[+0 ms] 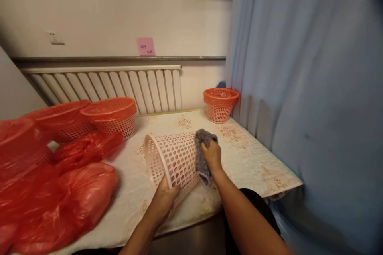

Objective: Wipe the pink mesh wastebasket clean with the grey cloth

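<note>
A pink perforated plastic wastebasket (182,155) lies on its side over the near part of the table, its open mouth facing left. My left hand (166,197) grips its rim from below, the thumb outside and the other fingers partly hidden. A grey cloth (203,159) is bunched in my right hand (212,155), which presses it against the basket's closed base end at the right.
Red plastic bags (60,203) heap over the table's left side. Behind them stand red-lined baskets (119,125); another lined basket (220,111) is at the back right. A blue curtain (299,87) borders the flowered tablecloth (248,167). A radiator (134,87) runs behind.
</note>
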A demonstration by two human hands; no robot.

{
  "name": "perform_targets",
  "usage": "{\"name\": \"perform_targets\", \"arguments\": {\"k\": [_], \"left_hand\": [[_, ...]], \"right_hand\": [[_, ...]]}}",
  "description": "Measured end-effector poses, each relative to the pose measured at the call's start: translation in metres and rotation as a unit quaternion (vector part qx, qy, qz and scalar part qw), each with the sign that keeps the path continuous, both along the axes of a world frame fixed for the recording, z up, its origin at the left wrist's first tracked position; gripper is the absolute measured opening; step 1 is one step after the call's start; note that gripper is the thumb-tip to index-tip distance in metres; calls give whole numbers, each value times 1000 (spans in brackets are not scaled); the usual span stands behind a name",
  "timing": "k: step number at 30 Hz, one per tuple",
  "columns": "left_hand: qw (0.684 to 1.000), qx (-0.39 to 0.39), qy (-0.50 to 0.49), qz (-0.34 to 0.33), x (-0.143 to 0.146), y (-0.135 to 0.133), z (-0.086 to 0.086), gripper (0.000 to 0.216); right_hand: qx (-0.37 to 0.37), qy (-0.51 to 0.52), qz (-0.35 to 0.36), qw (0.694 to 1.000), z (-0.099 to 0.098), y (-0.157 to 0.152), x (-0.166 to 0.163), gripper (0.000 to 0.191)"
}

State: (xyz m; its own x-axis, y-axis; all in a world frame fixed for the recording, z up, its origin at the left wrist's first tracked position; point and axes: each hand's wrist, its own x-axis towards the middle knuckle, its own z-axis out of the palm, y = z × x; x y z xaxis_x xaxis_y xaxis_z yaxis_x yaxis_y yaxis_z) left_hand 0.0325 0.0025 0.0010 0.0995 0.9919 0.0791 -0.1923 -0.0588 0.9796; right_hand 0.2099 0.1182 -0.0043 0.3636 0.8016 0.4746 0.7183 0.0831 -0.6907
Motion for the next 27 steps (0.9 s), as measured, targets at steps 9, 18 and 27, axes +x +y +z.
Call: {"name": "perform_targets", "arguments": {"k": [9, 18, 27], "left_hand": [[998, -39, -24, -35, -16, 12, 12, 67], [996, -31, 70, -35, -14, 1, -5, 41], [974, 32, 146, -168, -4, -29, -35, 47]], "right_hand": [[73, 26, 13, 997, -8, -23, -31, 23], [262, -48, 266, 926, -1, -91, -80, 25], [228, -52, 233, 944, 13, -73, -53, 21]]}}
